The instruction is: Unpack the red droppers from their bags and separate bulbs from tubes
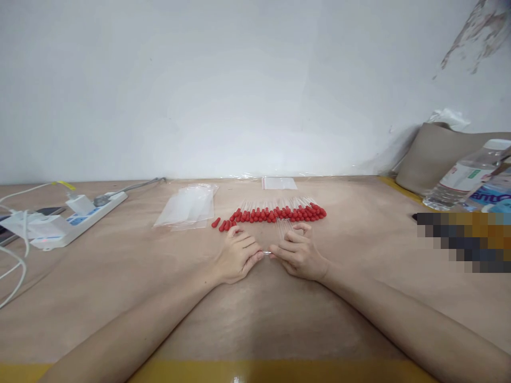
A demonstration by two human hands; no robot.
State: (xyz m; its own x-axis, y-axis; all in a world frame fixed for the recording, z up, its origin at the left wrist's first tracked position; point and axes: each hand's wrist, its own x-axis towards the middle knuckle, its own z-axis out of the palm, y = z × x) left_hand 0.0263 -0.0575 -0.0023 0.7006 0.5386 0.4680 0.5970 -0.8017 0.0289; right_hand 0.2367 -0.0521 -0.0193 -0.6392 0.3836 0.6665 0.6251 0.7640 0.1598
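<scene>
Pale wall (239, 90) is standing behind the brown table (271, 314). Your left hand (241, 256) and right hand (298, 255) are facing each other; red-bulbed droppers (274, 216) are lying in a far row, clear tubes (283, 229) beside your right hand, red bulbs (222, 226) beside your left. Both hands are pinching a clear piece (267, 252) between them.

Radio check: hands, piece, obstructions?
Left grip and right grip both on clear slender piece, short stretch showing. Red-bulbed tubes rowed beyond. Clear tubes close behind right grip; nothing seen between grips but the piece.
</scene>
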